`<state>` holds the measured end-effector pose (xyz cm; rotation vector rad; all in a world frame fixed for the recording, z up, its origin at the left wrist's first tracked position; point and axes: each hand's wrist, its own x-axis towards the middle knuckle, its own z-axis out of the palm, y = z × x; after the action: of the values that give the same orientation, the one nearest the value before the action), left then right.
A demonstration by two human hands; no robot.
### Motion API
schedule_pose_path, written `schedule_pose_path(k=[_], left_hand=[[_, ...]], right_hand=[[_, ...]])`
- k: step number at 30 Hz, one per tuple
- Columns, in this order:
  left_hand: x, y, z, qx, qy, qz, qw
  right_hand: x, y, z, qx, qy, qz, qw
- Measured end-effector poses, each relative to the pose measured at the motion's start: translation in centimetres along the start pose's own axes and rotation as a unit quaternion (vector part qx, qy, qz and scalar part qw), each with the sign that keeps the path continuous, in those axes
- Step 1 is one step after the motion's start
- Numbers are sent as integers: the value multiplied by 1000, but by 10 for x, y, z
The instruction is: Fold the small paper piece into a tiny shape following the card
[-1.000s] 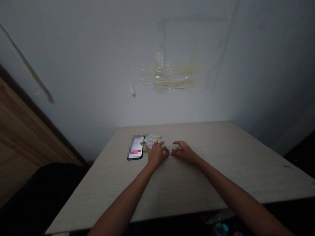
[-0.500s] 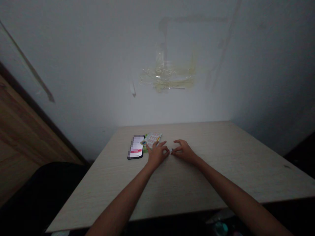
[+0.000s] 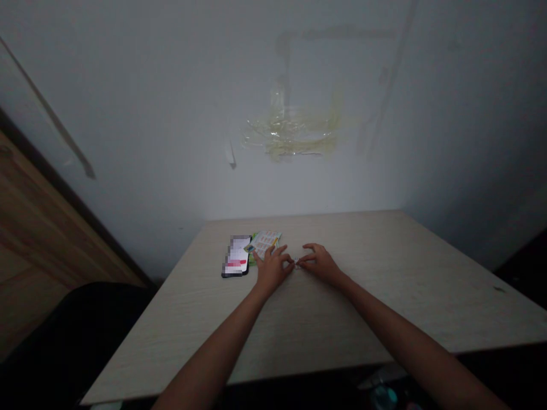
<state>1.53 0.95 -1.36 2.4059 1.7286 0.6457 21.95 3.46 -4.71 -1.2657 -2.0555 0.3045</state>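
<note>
Over the middle of the table, my left hand [image 3: 272, 267] and my right hand [image 3: 321, 263] nearly meet, thumb and index finger of each pinched on a small whitish piece [image 3: 297, 262]. The piece is too small and dim for me to tell its kind. The other fingers of both hands are raised and spread. Just beyond my left hand lies a printed sheet [image 3: 265, 240] with rows of small pictures, on top of something green. Left of that sheet rests a phone [image 3: 237, 255] with its screen lit.
The pale wooden table [image 3: 384, 307] stands against a grey wall [image 3: 179, 114] with old tape [image 3: 299, 134] stuck on it. A dark chair back [image 3: 85, 319] and a wooden panel [image 3: 38, 228] are at the left. A bottle with a teal cap [image 3: 387, 396] shows below the front edge.
My right hand's fingertips have shifted very slightly left, covering more of the small piece. The sheet, the phone and my left hand look the same.
</note>
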Motion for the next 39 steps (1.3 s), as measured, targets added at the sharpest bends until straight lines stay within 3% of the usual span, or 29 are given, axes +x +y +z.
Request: schedule_pose_path(k=[6,13,29,34,39], left_hand=[[0,1,-1,0,3,-2,1000],[0,1,-1,1,3,-4,1000],[2,1,-1,-6,-7,-2,1000],[0,1,-1,-11,11,10,1000],[0,0,1,-21,22,7,1000]], right_hand=[[1,6,-5,44,-23,-14,999],[-2,2,-8,25,-42,-38,998],[-2,-2,-1,-8,3,-15,1000],[-2,-2,-1,-20,13,-47,999],[-3,4,-2,5,26,-27,999]])
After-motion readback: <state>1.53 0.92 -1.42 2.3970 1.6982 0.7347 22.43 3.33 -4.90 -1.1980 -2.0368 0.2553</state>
